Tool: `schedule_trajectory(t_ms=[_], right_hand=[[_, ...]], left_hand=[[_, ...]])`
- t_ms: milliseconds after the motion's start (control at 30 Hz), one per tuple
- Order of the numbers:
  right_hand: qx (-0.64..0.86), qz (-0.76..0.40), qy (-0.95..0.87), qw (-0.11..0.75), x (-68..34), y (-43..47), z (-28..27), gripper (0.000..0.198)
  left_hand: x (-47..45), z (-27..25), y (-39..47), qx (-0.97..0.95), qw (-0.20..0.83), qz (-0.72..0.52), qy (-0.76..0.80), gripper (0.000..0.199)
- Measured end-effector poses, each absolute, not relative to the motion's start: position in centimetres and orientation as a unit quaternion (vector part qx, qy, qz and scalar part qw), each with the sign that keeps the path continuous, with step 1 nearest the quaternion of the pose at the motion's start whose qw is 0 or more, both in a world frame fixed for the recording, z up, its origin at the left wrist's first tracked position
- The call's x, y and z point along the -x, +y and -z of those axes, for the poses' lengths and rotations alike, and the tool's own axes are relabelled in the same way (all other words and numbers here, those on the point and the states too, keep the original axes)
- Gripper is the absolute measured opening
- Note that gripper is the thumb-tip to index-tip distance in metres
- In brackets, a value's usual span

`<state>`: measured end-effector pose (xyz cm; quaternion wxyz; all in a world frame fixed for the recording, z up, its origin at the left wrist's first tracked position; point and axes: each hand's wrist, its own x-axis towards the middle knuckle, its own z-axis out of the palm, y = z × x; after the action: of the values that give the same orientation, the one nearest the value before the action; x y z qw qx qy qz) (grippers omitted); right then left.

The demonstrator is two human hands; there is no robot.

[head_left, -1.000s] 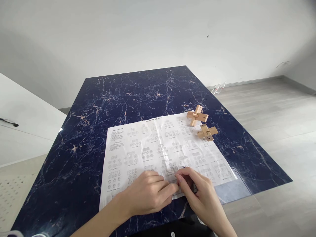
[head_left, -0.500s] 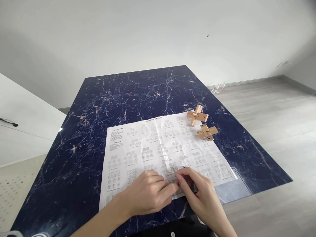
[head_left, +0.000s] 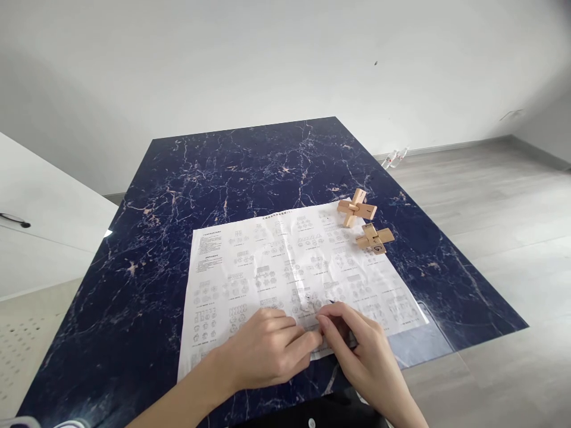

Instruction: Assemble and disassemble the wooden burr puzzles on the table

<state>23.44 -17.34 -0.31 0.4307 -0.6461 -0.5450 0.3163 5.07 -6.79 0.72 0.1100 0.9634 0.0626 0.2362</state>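
Observation:
A creased white instruction sheet (head_left: 250,285) covered in small printed diagrams lies in front of me. My left hand (head_left: 274,348) rests over its lower edge, fingers curled closed. Beside it, my right hand (head_left: 357,339) has thumb and forefinger bent together, the fingertips of both hands meeting. What lies inside the fingers, if anything, is hidden. A small dark tip shows just past my right forefinger; I cannot make out what it is. Two cross-shaped wooden interlocking puzzles, one farther back (head_left: 355,208) and one nearer (head_left: 375,239), sit at the sheet's right edge, away from both hands.
The dark blue marbled table (head_left: 232,172) stands near a white wall (head_left: 250,65). A clear film (head_left: 419,345) lies at the table's right front edge. Clear bottles (head_left: 395,158) are on the floor behind it. A white cabinet (head_left: 44,220) with a black handle is at the left.

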Motion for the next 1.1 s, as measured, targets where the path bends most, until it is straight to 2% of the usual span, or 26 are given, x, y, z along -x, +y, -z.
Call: schedule_trajectory(t_ms=[367,867,1000,1100], right_hand=[[0.649,-0.318,-0.544,0.426,-23.4,-17.4,0.1,0.025],[0.629,-0.330,-0.569,0.414,-23.9,-16.9,-0.8,0.018],[0.637,-0.225,-0.609,0.416,-25.6,-15.5,-2.4,0.011],[0.666,-0.059,-0.614,0.420,-27.8,-13.5,-3.7,0.013]], left_hand=[[-5.1,-0.7,-6.8,-0.965,0.103,-0.231,0.063,0.018],[-5.0,-0.7,-6.8,-0.964,0.098,-0.242,0.057,0.019],[-4.8,-0.5,-6.7,-0.966,0.097,-0.231,0.060,0.016],[-4.6,-0.4,-6.7,-0.968,0.096,-0.225,0.062,0.017]])
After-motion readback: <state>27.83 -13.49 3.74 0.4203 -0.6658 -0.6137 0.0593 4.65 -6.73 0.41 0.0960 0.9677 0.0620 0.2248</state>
